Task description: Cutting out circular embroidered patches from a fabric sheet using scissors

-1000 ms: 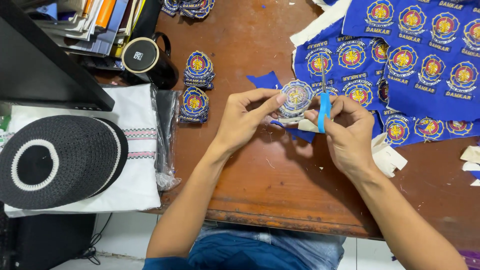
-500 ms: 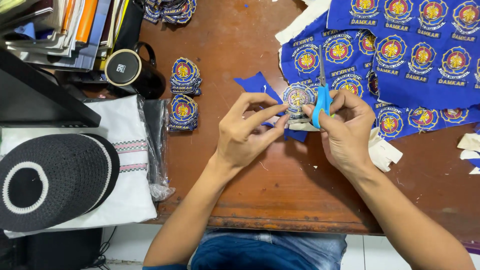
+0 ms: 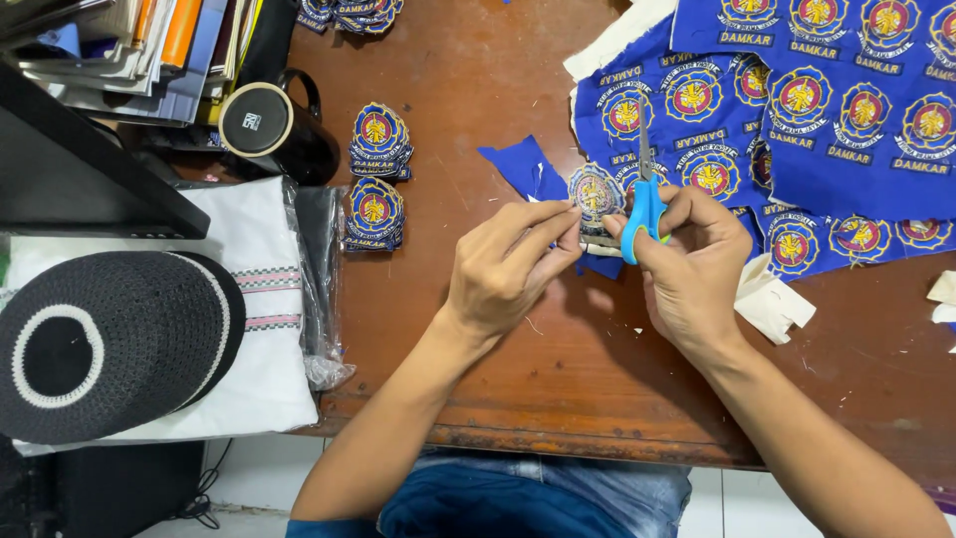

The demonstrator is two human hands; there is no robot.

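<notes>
bare forearms, blue denim trousers (image 3: 528,498)

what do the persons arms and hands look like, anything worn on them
Both forearms are bare right up to the frame edge: no sleeves, gloves, watch or bracelets show. No rings are visible on the left hand or the right hand, and the fingernails are short. Blue denim covers the lap below.

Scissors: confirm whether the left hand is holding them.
No, the blue-handled scissors sit in the right hand; the left hand pinches an embroidered patch.

Bright, even overhead light; soft shadows under both hands, sharp focus, slight wide-angle bending at edges.
</notes>
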